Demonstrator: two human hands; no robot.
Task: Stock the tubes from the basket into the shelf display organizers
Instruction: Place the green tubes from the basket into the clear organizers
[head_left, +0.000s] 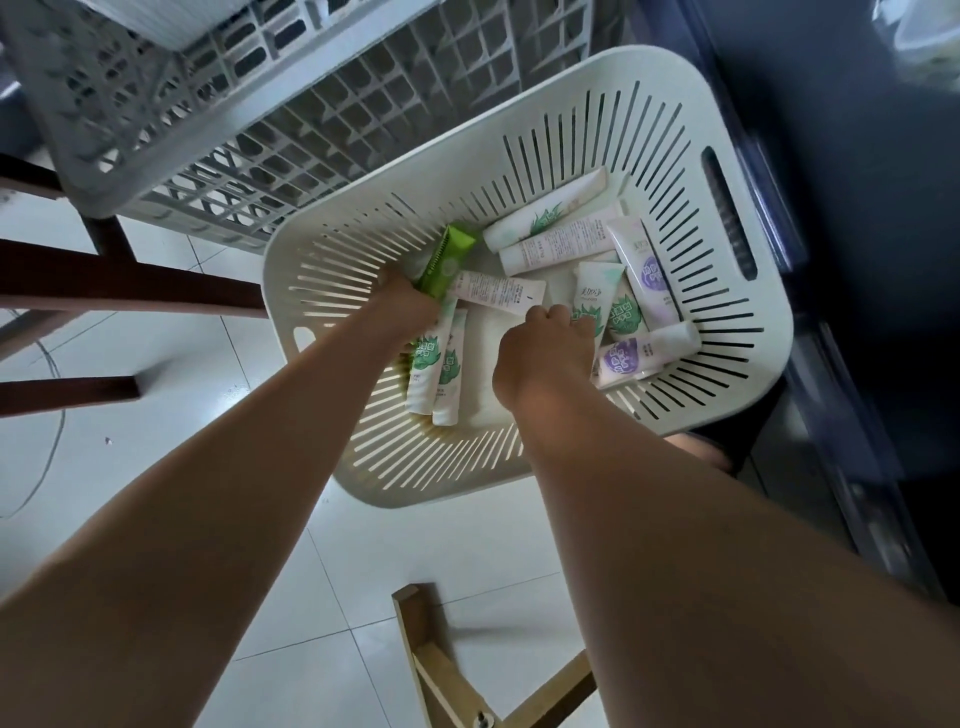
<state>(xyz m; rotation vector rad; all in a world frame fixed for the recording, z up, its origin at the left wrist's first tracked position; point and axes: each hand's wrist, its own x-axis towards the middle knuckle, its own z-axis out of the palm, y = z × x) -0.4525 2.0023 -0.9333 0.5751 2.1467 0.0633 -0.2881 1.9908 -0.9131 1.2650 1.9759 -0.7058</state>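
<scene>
My left hand (410, 309) was down inside the basket (441, 496), fingers curled round the lower end of a green tube (448, 257), which stuck up and away from the fist. My right hand (545, 353) hung beside it with knuckles up and fingers bent down over a white tube with a green leaf print (595, 288). The fingertips were hidden, so I could not tell whether it had hold of the tube.

Around both hands, more tubes lay loose on the basket floor: two leaf-print ones (434, 374) under my left wrist and purple-print ones (649, 275) towards the right wall. The cream slotted basket stood on a white tiled floor (156, 415), with grey lattice crates (311, 130) just beyond it.
</scene>
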